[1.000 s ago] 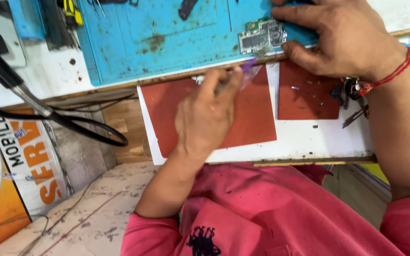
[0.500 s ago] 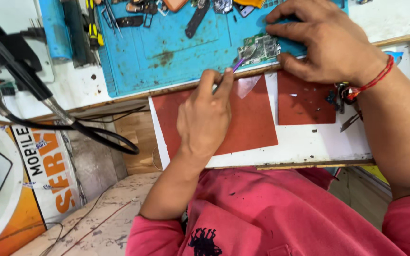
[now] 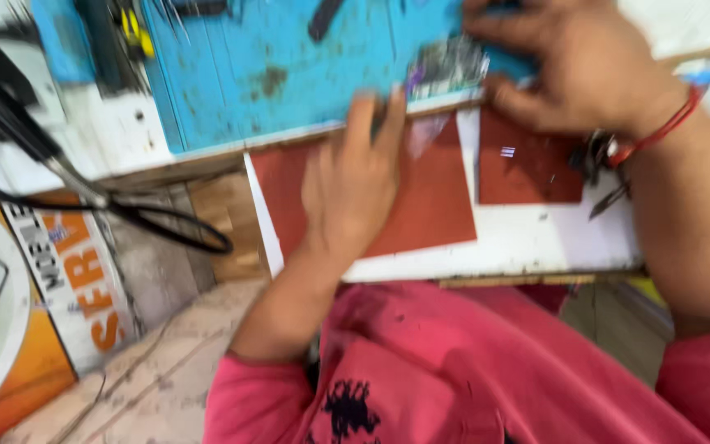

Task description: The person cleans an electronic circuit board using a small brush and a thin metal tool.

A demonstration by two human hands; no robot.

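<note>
Mid-step: pinned small silvery circuit board (image 3: 447, 67) on blue work mat (image 3: 289, 66), right hand (image 3: 573, 70) fingers grasping it; left hand (image 3: 353, 177) grip unclear, blurred. Next likely needs steady prying.

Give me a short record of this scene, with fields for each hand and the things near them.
left hand: lies on red sheet, fingertips at edge of blue mat
right hand: presses on small metallic part on the mat
wrist: red thread
image quality: blurred; grip details unclear
</note>
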